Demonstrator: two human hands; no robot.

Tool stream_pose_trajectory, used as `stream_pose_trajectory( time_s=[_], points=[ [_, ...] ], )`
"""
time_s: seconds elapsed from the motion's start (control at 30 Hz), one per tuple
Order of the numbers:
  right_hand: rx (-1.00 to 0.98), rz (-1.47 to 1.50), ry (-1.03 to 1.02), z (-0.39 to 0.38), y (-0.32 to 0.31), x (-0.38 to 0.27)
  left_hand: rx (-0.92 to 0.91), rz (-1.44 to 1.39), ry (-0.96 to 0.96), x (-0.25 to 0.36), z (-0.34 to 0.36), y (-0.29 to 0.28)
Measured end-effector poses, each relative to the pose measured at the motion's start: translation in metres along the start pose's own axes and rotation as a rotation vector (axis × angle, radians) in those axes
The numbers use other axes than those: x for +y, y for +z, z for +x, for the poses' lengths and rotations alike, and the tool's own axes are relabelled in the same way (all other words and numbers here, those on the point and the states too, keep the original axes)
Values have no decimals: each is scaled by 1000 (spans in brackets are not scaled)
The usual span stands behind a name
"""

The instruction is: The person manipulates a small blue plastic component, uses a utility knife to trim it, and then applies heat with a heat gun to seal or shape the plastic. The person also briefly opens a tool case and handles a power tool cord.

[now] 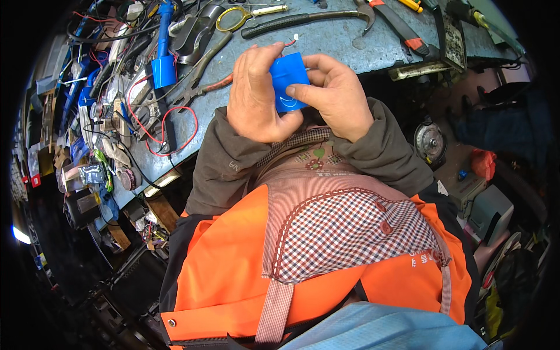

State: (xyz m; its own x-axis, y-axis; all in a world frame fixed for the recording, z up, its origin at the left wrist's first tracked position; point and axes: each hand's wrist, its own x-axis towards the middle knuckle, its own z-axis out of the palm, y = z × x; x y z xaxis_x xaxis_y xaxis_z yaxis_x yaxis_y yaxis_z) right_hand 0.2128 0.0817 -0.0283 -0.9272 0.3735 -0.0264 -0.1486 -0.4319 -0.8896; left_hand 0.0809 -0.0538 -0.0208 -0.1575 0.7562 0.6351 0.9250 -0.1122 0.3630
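Note:
A flat blue rectangular pack [290, 74] is held between my two hands at the bench's front edge, with a short red wire and small white connector [296, 37] above it. My left hand [255, 93] is closed along the pack's left side, thumb low beside it. My right hand [338, 99] grips the right side, thumb pressed on the blue face. Left of my hands are pliers with red grips [219, 83] and a loop of red wire [191, 137]. Above them lies a black-handled hammer [274, 25].
The blue-grey metal bench [332, 46] carries a dense pile of tools, cables and parts [99, 116] on the left, a magnifying glass [232, 19] and a red-black tool [394, 28]. Below the right side sit a round metal part [427, 144], grey boxes [490, 213] and a red bag [483, 163].

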Motion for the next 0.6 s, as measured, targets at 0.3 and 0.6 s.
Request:
stream_pose_trajectory(
  time_s=[0.3, 0.6],
  points=[
    [-3, -31, 38, 6, -2, -3, 69, -62, -65, 2, 4, 3],
    [-39, -464, 88, 39, -21, -25, -102, -156, -359, -11, 32, 5]
  ],
)
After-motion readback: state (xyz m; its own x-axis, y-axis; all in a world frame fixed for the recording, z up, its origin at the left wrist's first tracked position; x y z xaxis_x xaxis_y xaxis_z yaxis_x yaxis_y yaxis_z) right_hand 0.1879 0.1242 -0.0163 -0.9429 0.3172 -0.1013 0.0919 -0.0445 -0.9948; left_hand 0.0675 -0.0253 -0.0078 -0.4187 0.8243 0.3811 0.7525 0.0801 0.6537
